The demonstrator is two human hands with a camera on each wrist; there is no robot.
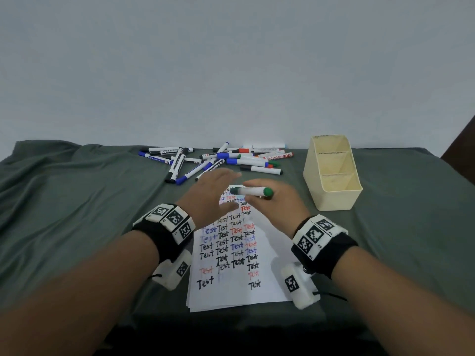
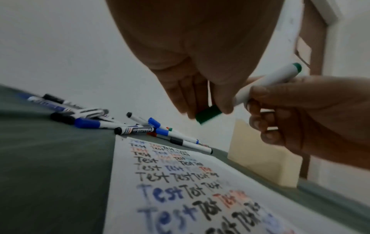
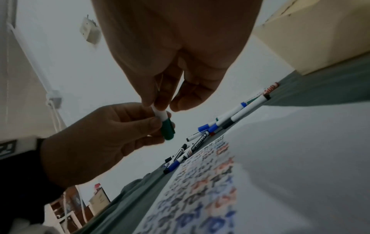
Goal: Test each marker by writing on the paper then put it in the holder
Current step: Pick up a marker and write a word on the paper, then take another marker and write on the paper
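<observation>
1. Green marked both ends of the marker (image 1: 253, 191) in hand: a green cap (image 2: 208, 114) at one end and a green plug at the other, with a white barrel between.
2. The right hand (image 1: 276, 201) was curled round the barrel, holding the marker roughly level above the top of the paper (image 1: 236, 255).
3. The left hand (image 1: 212, 195) pinched the cap between thumb and fingers, as both wrist views showed. The grip suggested the cap was about to be pulled off for a test. Whether the cap had begun to separate could not be told; the frames were blurred.
4. The hands were close together over the paper, probably so that writing could follow at once.
5. The paper lay flat on the grey-green cloth covering the surface (image 1: 77, 201), already carrying rows of "Test" in black, blue and red.
6. The holder (image 1: 334, 176), a cream box with three compartments, stood to the right of the paper, near the right hand. No marker was visible inside it.
7. A loose pile of markers (image 1: 213, 160) lay beyond the paper, seemingly all capped and awaiting test.
</observation>
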